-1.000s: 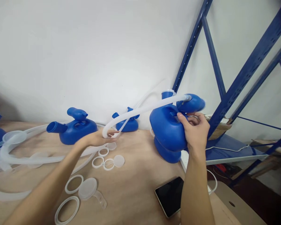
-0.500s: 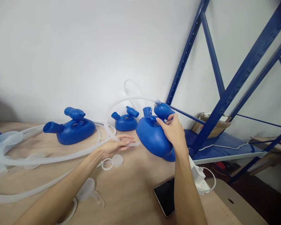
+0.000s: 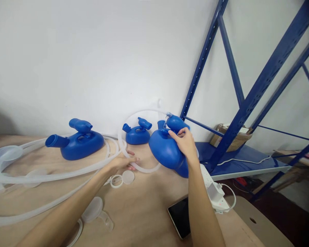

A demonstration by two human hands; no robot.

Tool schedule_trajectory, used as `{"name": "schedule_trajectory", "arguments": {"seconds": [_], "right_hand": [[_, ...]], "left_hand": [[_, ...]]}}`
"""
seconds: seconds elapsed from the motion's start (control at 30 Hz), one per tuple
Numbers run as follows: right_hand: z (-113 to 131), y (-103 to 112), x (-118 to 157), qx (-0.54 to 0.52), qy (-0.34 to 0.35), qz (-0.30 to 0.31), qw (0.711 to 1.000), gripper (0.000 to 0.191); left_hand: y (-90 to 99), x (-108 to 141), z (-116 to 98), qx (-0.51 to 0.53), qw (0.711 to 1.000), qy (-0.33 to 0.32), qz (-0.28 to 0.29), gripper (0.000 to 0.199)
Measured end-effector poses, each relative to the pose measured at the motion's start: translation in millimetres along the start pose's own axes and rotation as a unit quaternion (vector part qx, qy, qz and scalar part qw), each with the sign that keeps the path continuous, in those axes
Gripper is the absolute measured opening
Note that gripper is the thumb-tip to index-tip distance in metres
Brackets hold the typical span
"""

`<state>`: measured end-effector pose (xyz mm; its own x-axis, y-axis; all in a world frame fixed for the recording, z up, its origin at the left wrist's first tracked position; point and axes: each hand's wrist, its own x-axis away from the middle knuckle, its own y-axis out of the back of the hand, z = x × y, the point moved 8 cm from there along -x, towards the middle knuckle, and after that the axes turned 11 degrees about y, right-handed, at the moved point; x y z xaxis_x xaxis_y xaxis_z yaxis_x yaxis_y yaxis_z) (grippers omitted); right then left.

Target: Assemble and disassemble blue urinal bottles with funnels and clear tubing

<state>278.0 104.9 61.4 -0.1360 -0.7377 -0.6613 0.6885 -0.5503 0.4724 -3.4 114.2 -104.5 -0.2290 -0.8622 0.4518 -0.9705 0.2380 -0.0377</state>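
My right hand (image 3: 184, 139) grips the handle of a large blue plastic bottle (image 3: 164, 149), which is tilted above the table. A clear tube runs from the bottle's upper blue part (image 3: 177, 122) and loops back to the left. My left hand (image 3: 125, 162) has its fingers wrapped round the translucent tube (image 3: 146, 169), low over the table. Behind my left hand stands a smaller-looking blue bottle (image 3: 137, 136). Another blue bottle (image 3: 83, 145) stands to the left among coils of tubing.
Translucent caps and rings (image 3: 128, 177) lie on the wooden table (image 3: 139, 212). A phone (image 3: 179, 216) and a white power strip (image 3: 216, 192) are at the right. Beyond them is a blue metal shelf (image 3: 242, 163) with a cardboard box (image 3: 237, 140).
The tube now sags in a curve between my left hand and the large bottle. My left fingers have closed more round it. The bottle has shifted slightly left in view.
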Motion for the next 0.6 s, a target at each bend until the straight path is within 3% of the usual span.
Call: {"name": "schedule_trajectory", "arguments": {"seconds": [0.17,0.3,0.43,0.6], "right_hand": [[-30.0,-55.8,9.9,0.051,-0.049,0.066,0.995,0.042],[-44.8,-84.1,25.1,0.102,-0.084,0.115,0.985,0.035],[-53.8,-93.3,28.3,0.125,-0.093,0.151,0.976,0.037],[-58.4,-83.6,22.6,0.136,-0.093,0.176,0.97,0.041]], "left_hand": [[-21.3,3.2,21.0,-0.029,0.996,0.064,0.06,0.071],[-24.4,-2.4,31.5,-0.04,0.993,0.092,0.062,0.069],[-10.7,-13.0,30.2,-0.061,0.994,0.08,0.04,0.062],[10.6,-18.5,28.0,-0.185,0.98,0.062,0.028,0.062]]}}
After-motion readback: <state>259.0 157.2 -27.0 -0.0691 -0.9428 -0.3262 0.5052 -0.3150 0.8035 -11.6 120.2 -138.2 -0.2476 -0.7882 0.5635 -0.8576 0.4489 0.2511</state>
